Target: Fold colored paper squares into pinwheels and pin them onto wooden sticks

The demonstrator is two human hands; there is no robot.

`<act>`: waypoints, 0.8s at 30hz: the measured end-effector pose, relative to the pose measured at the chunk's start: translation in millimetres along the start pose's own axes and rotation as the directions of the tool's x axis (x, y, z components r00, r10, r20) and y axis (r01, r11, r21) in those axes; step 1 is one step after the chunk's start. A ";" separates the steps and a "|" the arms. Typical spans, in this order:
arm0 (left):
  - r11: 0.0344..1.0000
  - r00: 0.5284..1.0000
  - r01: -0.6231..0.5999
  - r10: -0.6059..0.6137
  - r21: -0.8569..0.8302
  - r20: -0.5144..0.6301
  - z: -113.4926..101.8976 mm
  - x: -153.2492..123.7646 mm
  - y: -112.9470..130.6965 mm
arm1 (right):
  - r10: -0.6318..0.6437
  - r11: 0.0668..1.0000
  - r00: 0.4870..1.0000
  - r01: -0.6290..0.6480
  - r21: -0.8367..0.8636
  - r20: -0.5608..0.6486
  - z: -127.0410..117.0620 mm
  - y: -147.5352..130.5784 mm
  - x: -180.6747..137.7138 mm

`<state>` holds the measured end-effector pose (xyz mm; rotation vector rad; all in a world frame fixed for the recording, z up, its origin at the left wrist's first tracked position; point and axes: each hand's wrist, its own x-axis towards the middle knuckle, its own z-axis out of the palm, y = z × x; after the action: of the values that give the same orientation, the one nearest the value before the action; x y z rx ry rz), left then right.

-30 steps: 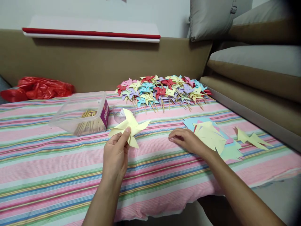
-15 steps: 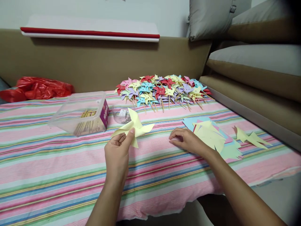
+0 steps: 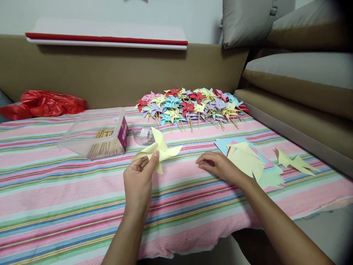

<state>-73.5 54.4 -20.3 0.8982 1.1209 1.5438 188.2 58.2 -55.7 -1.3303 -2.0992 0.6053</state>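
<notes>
My left hand (image 3: 138,182) pinches a folded yellow paper pinwheel (image 3: 159,149) at its centre, holding it just above the striped cloth (image 3: 55,191). My right hand (image 3: 218,165) rests on the cloth to the right with fingers curled together; whether a small thing sits under the fingertips I cannot tell. Just right of that hand lies a stack of cut coloured paper sheets (image 3: 249,160), yellow on top. A clear plastic box of wooden sticks (image 3: 96,133) stands left of the pinwheel, and a small clear container (image 3: 144,133) sits behind the pinwheel.
A heap of finished pinwheels on sticks (image 3: 190,105) lies at the back of the cloth. Loose yellow cut pieces (image 3: 296,162) lie at the right. A red plastic bag (image 3: 44,103) sits at the far left. Sofa cushions (image 3: 298,77) rise along the right.
My left hand has tilted the yellow pinwheel flatter and shifted it a little to the right. My right hand has stayed on the cloth almost unmoved.
</notes>
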 end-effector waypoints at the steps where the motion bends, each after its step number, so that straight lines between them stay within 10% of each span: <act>1: 1.000 1.000 0.000 0.000 0.001 0.000 0.1 0.0 0.0 | -0.009 1.000 1.000 0.009 -0.001 0.005 0.3 1.0 0.1; 7: 1.000 1.000 -0.004 0.004 0.003 0.004 1.2 -0.4 0.9 | 0.023 0.999 0.998 -0.021 0.034 -0.054 0.9 -12.1 -3.0; 13: 0.964 0.992 -0.119 0.104 0.239 0.077 5.9 -10.7 -0.8 | 0.140 0.901 0.936 0.015 0.433 -0.323 10.2 -82.9 -0.4; 24: 0.981 0.977 -0.025 -0.017 0.191 0.213 15.9 -12.9 -1.4 | -0.003 0.963 0.907 0.116 0.245 -0.420 26.2 -103.7 20.8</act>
<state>-55.3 45.6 -17.0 1.1689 1.1247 1.3210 95.8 33.8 -3.5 -1.1218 -1.6409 0.5011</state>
